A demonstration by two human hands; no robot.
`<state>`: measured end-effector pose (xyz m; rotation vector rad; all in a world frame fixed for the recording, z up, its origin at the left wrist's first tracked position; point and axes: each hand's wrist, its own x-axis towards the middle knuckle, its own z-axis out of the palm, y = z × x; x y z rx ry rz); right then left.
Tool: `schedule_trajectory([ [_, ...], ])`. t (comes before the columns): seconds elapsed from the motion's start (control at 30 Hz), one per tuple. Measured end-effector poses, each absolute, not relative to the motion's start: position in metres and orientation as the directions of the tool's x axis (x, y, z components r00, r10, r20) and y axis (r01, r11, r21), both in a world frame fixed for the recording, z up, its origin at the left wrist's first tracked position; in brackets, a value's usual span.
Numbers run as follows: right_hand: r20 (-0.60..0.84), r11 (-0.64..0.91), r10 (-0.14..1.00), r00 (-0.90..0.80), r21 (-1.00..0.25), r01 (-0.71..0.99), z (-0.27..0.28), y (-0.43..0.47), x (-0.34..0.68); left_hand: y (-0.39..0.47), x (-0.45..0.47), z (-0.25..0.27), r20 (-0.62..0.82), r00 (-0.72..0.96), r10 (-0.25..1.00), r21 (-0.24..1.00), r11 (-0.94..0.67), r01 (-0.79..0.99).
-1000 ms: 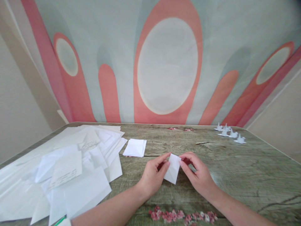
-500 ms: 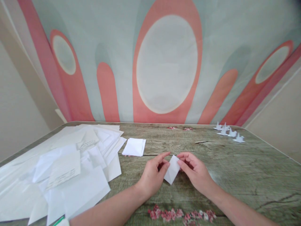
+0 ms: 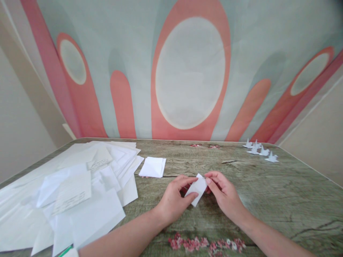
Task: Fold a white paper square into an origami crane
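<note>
Between my two hands is a small folded piece of white paper [image 3: 198, 189], tilted and raised a little over the wooden table. My left hand [image 3: 175, 194] grips its left side, with the thumb on the near face and a finger along the top edge. At the right corner, my right hand [image 3: 222, 191] pinches the paper between thumb and index finger. The other fingers of the right hand are curled, partly hidden behind the thumb. A small stack of white paper squares [image 3: 152, 167] lies beyond my left hand.
Loose white sheets [image 3: 99, 210] and printed pages spread over the table's left side. Several white origami cranes [image 3: 272, 157] stand at the far right. Printed flowers [image 3: 190, 243] decorate the near part of the wooden tabletop [image 3: 289, 200]. A patterned curtain [image 3: 190, 134] hangs behind the table.
The paper has turned slightly and shifted a little up and right. My left thumb has moved lower onto its face, and the left index finger now reaches over the top edge.
</note>
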<state>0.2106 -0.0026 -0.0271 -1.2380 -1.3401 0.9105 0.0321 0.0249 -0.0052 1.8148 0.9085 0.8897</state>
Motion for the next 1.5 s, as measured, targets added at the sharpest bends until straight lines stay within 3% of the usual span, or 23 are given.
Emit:
schedule_trajectory([
  [1.13, 0.24, 0.238, 0.971, -0.012, -0.951, 0.199, -0.0218, -0.011, 0.2076, 0.0306, 0.0291, -0.0102, 0.168, 0.457, 0.874, 0.975, -0.215, 0.052],
  [1.5, 0.29, 0.273, 0.957, 0.002, -0.904, 0.33, -0.0279, -0.0066, 0.21, 0.0296, 0.0289, -0.0077, 0.156, 0.481, 0.863, 0.978, -0.204, 0.05],
])
